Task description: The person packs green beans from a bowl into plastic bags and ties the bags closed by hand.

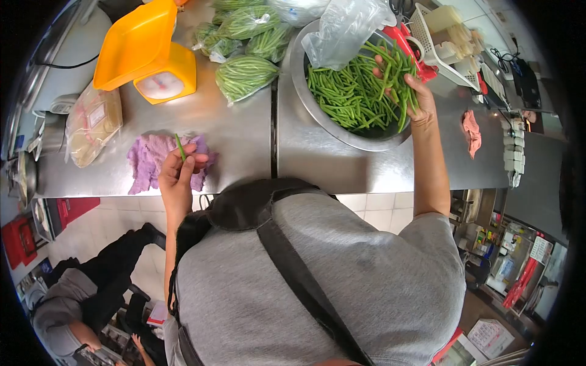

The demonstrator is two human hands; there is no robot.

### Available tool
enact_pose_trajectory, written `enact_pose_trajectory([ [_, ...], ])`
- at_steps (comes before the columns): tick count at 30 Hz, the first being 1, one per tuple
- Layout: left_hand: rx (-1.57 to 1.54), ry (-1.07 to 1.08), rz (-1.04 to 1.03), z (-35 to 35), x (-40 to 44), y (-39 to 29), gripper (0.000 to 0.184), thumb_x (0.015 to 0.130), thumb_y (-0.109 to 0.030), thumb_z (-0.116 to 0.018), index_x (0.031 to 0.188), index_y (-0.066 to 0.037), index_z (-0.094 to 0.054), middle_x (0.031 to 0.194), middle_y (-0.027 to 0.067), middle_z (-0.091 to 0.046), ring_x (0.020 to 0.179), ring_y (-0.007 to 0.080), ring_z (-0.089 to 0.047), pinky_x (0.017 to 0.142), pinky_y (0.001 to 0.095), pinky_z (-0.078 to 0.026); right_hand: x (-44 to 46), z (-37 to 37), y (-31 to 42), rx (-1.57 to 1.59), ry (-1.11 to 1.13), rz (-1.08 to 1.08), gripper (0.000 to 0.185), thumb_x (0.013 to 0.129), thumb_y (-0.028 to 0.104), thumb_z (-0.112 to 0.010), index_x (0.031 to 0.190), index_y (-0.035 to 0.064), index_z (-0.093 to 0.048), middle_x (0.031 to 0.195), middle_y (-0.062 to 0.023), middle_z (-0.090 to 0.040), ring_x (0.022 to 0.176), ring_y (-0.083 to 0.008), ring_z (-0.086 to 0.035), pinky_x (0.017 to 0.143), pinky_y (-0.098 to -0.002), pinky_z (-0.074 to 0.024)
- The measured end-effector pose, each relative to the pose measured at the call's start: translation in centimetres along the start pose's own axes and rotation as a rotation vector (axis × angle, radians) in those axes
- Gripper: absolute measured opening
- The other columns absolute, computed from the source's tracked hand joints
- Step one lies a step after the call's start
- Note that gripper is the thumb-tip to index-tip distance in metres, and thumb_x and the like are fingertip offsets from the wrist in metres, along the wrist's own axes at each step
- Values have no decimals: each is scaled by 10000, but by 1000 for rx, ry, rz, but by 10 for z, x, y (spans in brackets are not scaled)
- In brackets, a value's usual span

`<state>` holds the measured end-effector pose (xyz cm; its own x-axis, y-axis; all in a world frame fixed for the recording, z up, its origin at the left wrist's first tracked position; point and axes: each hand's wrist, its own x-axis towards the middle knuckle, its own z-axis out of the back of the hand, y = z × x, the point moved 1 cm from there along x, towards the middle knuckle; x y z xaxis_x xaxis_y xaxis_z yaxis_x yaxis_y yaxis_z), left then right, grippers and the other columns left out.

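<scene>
A large metal bowl (300, 76) full of cut green beans (348, 94) stands on the steel counter. Inside its right side my right hand (412, 91) is curled around a bunch of beans. My left hand (183, 165) pinches a single green bean (180, 147) between thumb and fingers, over a crumpled purple cloth (144, 160). A clear plastic bag (342, 36) hangs over the bowl's back rim. Several bags of green beans (245, 76) lie left of the bowl.
A yellow scale (183, 72) with a tray stands at the back left, beside a bag (94, 125) of pale contents. Red-handled items and a white basket (448, 67) are behind the bowl at right. A pink cloth (471, 133) lies farther right. Another person (64, 308) is at lower left.
</scene>
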<state>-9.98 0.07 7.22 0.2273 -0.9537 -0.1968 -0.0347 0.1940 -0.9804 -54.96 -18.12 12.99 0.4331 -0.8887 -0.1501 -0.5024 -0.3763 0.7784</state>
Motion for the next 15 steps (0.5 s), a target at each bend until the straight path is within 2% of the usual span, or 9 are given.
enact_pose_trajectory([
  [4,8,-3,-4,-1,1,0,214,968,-64,-539,1162,-10,-611,931,68,-702,817,111,-618,782,257,-478,2,17,-10,176,-20,-52,730,913,133,-638,1480,-45,-213,1213,-132,-554,987,-203,-521,697,-256,-502],
  [5,15,-7,2,-1,1,-1,214,968,-62,-538,1162,-9,-612,931,68,-702,816,110,-618,780,257,-479,9,17,-14,268,98,-62,690,920,117,-622,1464,-64,-237,1062,-88,-556,883,-153,-505,642,-241,-471],
  [8,12,4,-7,0,2,0,215,969,-61,-538,1163,-9,-612,932,69,-702,818,108,-618,785,258,-480,10,16,-18,173,-77,-145,638,897,81,-617,1432,-77,-307,924,-51,-514,803,-117,-474,618,-235,-458],
  [9,10,7,-6,0,3,0,214,969,-62,-538,1162,-9,-613,931,68,-702,817,108,-617,785,257,-480,11,13,-20,61,-180,-104,599,857,25,-606,1401,-74,-375,1028,-88,-574,756,-112,-474,610,-223,-453],
  [12,2,12,-7,-1,4,-1,212,969,-63,-539,1159,-11,-616,930,66,-702,815,107,-615,788,257,-480,4,-9,-15,-358,-241,31,541,822,-10,-621,1337,-59,-463,1122,-124,-619,800,-139,-595,666,-248,-504],
  [13,1,12,-8,-2,4,-1,212,969,-63,-539,1159,-12,-616,930,65,-702,815,108,-615,789,257,-479,4,-8,-14,-266,-135,55,536,800,-36,-611,1321,-57,-483,1190,-155,-621,824,-150,-618,708,-254,-531],
  [15,8,17,-3,-3,3,-2,211,970,-66,-538,1159,-13,-616,931,63,-702,816,107,-614,790,257,-479,7,-9,-14,-202,-234,61,515,814,-28,-606,1315,-53,-490,1154,-146,-633,824,-165,-626,731,-268,-544],
])
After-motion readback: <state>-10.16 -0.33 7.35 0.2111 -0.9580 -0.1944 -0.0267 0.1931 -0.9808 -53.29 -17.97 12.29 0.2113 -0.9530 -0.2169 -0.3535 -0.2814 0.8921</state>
